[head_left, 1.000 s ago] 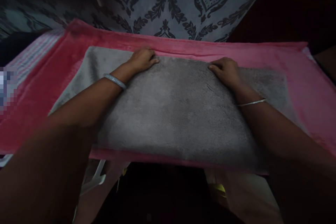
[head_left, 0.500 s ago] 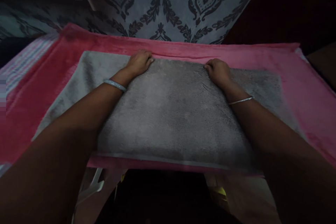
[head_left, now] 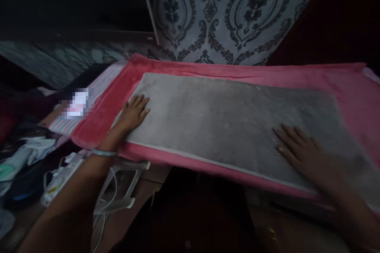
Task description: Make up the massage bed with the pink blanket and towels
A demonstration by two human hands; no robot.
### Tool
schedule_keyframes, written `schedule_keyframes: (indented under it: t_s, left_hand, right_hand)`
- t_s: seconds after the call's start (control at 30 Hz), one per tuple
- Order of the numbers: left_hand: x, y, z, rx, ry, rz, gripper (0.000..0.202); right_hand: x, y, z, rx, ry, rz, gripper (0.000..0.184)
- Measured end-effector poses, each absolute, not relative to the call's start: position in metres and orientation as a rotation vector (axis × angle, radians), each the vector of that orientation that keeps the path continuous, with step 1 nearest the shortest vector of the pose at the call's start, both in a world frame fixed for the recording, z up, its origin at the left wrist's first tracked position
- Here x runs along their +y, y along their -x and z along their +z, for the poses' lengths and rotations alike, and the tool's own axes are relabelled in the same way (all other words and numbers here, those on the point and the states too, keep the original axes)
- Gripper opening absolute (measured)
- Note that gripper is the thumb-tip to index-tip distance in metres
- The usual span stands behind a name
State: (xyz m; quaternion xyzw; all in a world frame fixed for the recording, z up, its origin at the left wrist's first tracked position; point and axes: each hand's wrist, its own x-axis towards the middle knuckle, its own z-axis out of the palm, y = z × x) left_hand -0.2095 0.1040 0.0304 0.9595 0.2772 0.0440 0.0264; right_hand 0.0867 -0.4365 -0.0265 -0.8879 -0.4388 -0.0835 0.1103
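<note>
Both hands (head_left: 133, 114) have parted from the cloth's far edge: the left hand now lies at the left of the frame, its fingers spread on the cloth's end; the right hand (head_left: 304, 152), at right, is likewise open, grasping nothing, though blur obscures whether its palm presses. Beneath them, the grey plush cloth (head_left: 202, 114) spans the frame's centre and right. Even strokes with flat palms, outward from the middle, should level it without dragging the pink plush blanket (head_left: 99, 116) below; damask-patterned wallpaper (head_left: 210, 10) fills the upper centre.
</note>
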Motion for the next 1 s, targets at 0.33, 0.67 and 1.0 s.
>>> schedule_keyframes:
  t_s: [0.33,0.67,1.0]
  left_hand:
    - [0.081,0.284,0.043,1.504,-2.555,0.378,0.040]
    - [0.078,0.273,0.050,1.658,-2.521,0.228,0.060]
    - [0.066,0.272,0.059,1.692,-2.552,0.277,0.068]
  right_hand:
    - [-0.485,-0.036,-0.049,-1.357,2.285,-0.379,0.052]
    - [-0.463,-0.017,-0.035,-1.222,2.309,-0.415,0.038]
    - [-0.451,-0.011,-0.039,-1.023,2.234,-0.490,0.031]
